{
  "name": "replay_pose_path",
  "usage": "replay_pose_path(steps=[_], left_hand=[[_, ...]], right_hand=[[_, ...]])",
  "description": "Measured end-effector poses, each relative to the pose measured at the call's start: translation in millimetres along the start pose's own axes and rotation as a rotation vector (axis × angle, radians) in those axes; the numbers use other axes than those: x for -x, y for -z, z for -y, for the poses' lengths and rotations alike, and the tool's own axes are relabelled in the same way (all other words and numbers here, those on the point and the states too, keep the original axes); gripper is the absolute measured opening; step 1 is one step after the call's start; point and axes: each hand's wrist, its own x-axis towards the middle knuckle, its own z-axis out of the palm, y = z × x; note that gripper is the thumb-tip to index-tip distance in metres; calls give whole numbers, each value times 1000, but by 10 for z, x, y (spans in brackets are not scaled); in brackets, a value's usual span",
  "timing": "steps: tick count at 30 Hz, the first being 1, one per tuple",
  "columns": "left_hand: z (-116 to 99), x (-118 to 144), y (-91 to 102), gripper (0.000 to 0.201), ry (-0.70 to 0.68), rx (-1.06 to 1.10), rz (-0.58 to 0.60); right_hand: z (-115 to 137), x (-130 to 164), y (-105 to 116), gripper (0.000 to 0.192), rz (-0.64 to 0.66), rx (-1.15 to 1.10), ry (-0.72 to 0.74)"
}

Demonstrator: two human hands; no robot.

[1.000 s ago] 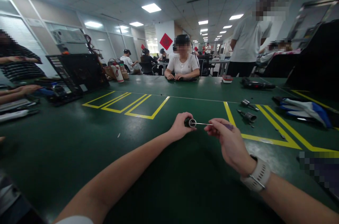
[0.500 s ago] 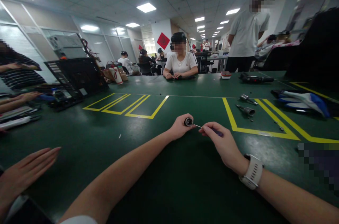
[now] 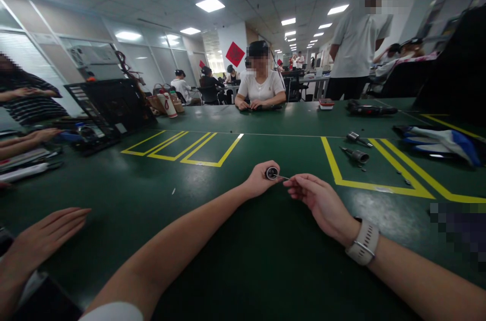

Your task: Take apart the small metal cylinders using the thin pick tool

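Seen from head height over a dark green table (image 3: 235, 270) marked with yellow lines. Left hand (image 3: 258, 183) out ahead near the middle, fingers (image 3: 270, 166) clamped around a small black cylinder (image 3: 272, 173) with a shiny ring on its facing end, held just above the table. Right hand (image 3: 321, 202) just beside it, fingers (image 3: 294, 183) pinched together on a thin metal tool (image 3: 284, 177) whose tip meets the cylinder's end. White watch (image 3: 362, 242) on the right wrist.

Farther right, inside a yellow box: two small metal parts (image 3: 356, 148) lying on the table, and beyond them blue and white gloves (image 3: 440, 143). At the lower left, another person's open hand (image 3: 41, 240) resting flat. Across the table, a seated person in a white shirt (image 3: 261, 90) with both hands on the surface. Standing person in a white shirt (image 3: 355, 47) at the upper right. Black open case (image 3: 110, 106) at the far left.
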Motion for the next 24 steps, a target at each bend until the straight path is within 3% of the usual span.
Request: replay_pose_path(steps=[3,6,10,18,24], left_hand=[[19,-6,5,18,0,-82,-32],[15,-4,4,13,-13,-302,-64],[6,9,-2,8,-46,-508,-89],[56,3,9,16,-31,-191,-72],[28,-2,7,15,-7,-144,-49]], right_hand=[[-24,15,-3,15,-25,100,63],[-54,33,-18,16,-52,304,148],[-51,51,-50,18,-39,406,160],[4,47,-33,14,-5,87,10],[1,46,-45,14,-25,44,2]])
